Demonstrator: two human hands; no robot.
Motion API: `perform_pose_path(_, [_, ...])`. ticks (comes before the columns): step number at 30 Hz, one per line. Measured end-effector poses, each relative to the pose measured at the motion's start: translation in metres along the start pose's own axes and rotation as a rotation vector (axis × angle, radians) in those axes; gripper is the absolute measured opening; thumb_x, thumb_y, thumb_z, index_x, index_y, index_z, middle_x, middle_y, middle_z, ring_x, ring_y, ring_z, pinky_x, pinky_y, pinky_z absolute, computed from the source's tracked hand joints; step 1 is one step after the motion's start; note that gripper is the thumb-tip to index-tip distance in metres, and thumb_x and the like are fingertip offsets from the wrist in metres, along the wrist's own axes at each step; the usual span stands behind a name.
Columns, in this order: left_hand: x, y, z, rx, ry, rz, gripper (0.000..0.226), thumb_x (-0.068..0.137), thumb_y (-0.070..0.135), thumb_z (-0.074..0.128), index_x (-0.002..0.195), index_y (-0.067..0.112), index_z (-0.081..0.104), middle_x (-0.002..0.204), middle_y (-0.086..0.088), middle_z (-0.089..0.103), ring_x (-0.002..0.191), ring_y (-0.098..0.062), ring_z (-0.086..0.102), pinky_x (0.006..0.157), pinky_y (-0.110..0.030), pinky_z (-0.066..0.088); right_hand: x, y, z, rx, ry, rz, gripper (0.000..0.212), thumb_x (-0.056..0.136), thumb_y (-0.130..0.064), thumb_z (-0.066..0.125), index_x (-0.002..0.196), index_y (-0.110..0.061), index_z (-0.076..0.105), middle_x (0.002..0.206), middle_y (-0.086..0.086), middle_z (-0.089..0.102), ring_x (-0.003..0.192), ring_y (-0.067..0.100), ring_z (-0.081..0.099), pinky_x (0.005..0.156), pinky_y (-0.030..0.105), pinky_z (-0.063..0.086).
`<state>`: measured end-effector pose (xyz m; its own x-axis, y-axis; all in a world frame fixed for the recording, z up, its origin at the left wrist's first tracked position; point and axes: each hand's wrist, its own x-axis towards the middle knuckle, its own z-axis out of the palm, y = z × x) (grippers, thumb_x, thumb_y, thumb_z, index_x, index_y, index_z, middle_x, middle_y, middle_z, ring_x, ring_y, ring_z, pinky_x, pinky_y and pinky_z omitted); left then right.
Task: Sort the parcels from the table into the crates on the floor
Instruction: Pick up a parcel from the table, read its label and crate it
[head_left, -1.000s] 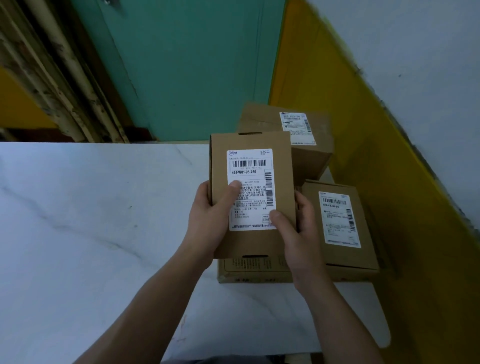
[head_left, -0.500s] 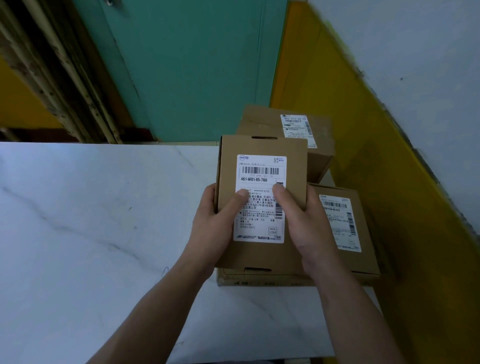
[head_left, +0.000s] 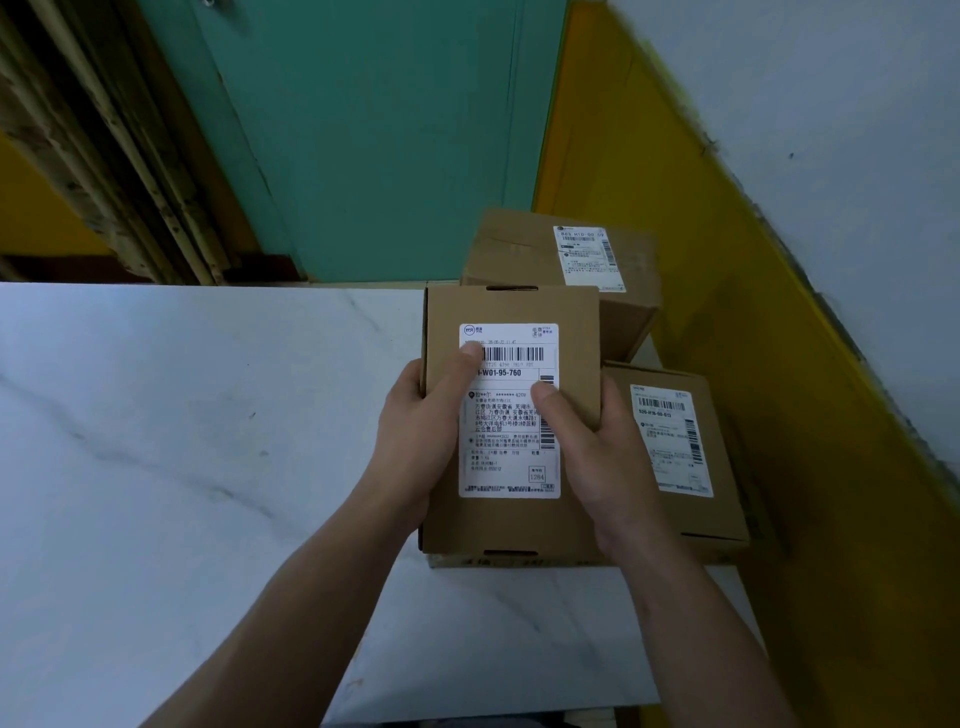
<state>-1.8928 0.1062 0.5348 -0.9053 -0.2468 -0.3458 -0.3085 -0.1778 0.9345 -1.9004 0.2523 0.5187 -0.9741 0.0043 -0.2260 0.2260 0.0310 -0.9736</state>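
Head view, parcel (head_left: 511, 415) gripped between left hand (head_left: 421, 436), right hand (head_left: 592, 447)

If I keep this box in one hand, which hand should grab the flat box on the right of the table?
Right, probably. The right hand grips the right edge of the held box, just beside the flat box. The left hand sits on the other edge and would have to cross over.

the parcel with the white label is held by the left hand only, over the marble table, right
No: the head view shows both the left hand and the right hand holding the parcel over the marble table.
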Motion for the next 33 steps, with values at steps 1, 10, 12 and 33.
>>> perform_pose_path(1, [-0.001,0.000,0.000,-0.008,-0.007,0.001,0.025,0.094,0.051,0.057,0.112,0.034,0.063,0.091,0.013,0.077,0.079,-0.006,0.074,0.060,-0.020,0.054,0.000,0.000,-0.001,-0.001,0.000,-0.001,0.028,0.093,-0.035,0.068,0.119,-0.037,0.059,0.092,-0.023,0.073,0.083,-0.008,0.069,0.060,0.010,0.051])
perform_pose_path(10, [-0.005,-0.001,0.000,0.014,-0.048,0.015,0.018,0.098,0.046,0.055,0.112,0.036,0.059,0.099,0.013,0.076,0.086,-0.010,0.075,0.072,-0.028,0.057,-0.004,-0.003,-0.004,-0.011,0.006,-0.006,0.030,0.093,-0.033,0.068,0.122,-0.035,0.059,0.096,-0.020,0.073,0.084,-0.006,0.070,0.066,0.017,0.052])
perform_pose_path(12, [-0.006,-0.001,-0.001,0.013,-0.060,0.016,0.020,0.098,0.042,0.055,0.116,0.034,0.060,0.100,0.012,0.076,0.088,-0.010,0.075,0.075,-0.031,0.058,-0.004,-0.003,-0.005,-0.006,-0.001,-0.002,0.032,0.093,-0.035,0.067,0.124,-0.035,0.059,0.102,-0.017,0.073,0.087,-0.005,0.070,0.067,0.018,0.053])
perform_pose_path(33, [-0.014,-0.007,-0.003,0.006,-0.032,0.051,0.020,0.096,0.039,0.059,0.116,0.037,0.060,0.105,0.013,0.076,0.090,-0.010,0.075,0.077,-0.032,0.061,-0.008,-0.007,-0.009,-0.009,-0.025,0.043,0.030,0.095,-0.025,0.066,0.123,-0.030,0.058,0.102,-0.013,0.073,0.084,-0.004,0.071,0.064,0.016,0.052])
